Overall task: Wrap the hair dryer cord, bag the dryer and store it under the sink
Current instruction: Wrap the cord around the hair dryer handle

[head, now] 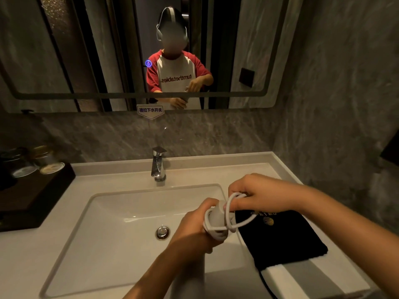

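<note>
My left hand (195, 226) grips the white hair dryer (218, 219) over the right side of the sink basin (121, 229). Several loops of the white cord (232, 209) lie around the dryer's body. My right hand (257, 193) pinches a loop of that cord just above and to the right of the dryer. A black cloth bag (287, 236) with gold print lies flat on the counter, right of the basin, under my right forearm. Most of the dryer is hidden by my left hand.
A chrome faucet (158, 165) stands behind the basin, and a drain plug (162, 232) sits in its floor. A dark tray (32, 195) with glass jars is at the left. A mirror (129, 50) hangs above; the stone wall closes the right side.
</note>
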